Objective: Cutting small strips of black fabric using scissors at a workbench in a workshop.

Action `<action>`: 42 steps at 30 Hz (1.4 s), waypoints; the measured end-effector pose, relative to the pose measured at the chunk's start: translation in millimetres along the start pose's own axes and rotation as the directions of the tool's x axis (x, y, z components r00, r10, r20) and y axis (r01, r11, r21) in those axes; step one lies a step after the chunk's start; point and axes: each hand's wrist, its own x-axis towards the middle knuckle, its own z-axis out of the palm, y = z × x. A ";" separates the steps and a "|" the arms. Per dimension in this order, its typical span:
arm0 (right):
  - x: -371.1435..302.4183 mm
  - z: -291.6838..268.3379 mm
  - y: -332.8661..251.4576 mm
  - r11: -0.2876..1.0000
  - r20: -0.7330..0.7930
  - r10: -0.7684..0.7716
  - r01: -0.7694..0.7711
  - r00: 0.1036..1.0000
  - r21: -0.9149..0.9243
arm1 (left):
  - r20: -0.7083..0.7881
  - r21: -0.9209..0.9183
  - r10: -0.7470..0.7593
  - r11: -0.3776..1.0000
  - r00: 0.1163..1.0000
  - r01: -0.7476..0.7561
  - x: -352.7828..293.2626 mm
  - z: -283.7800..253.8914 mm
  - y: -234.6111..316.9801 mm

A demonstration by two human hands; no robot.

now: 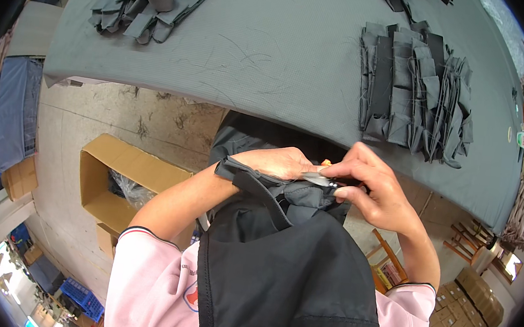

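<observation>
My left hand (274, 162) is closed on the gathered edge of a dark fabric piece (289, 278), which drapes down over my front. A grey strap (263, 196) hangs from the fabric below that wrist. Small thread snips (318, 179) are pinched in the fingers of my right hand (375, 189). Their metal blades point left, close to the left fingertips and the cloth edge. Something small and orange (326, 163) shows between the two hands. Exactly what the blades touch is hard to make out.
Ahead stands a table under a grey cover (272, 52), strewn with loose threads. Grey fabric strips (414, 93) are stacked at its right, with another pile (148, 4) at far left. An open cardboard box (135, 155) sits on the floor to my left, a wooden stool (387, 262) to my right.
</observation>
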 end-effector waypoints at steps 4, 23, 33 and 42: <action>-8.6 -2.6 1.0 0.999 -0.057 -0.026 0.024 0.998 -0.034 | -0.043 0.040 0.014 0.999 0.999 -0.012 -0.8 -1.2 2.8; 15.5 34.8 60.3 0.837 -0.527 -0.454 0.142 0.719 -0.528 | -0.604 -0.178 0.308 0.847 0.735 -0.501 -11.0 18.9 9.3; 14.5 40.9 21.1 0.989 -0.596 -0.049 -0.043 0.801 -0.140 | -0.748 -0.170 0.310 0.765 0.587 -0.621 -11.5 39.7 -12.1; 5.9 22.4 -0.6 0.767 -0.375 -0.284 -0.025 0.882 -0.641 | -0.707 -0.089 0.337 0.831 0.622 -0.550 -11.7 35.2 -5.2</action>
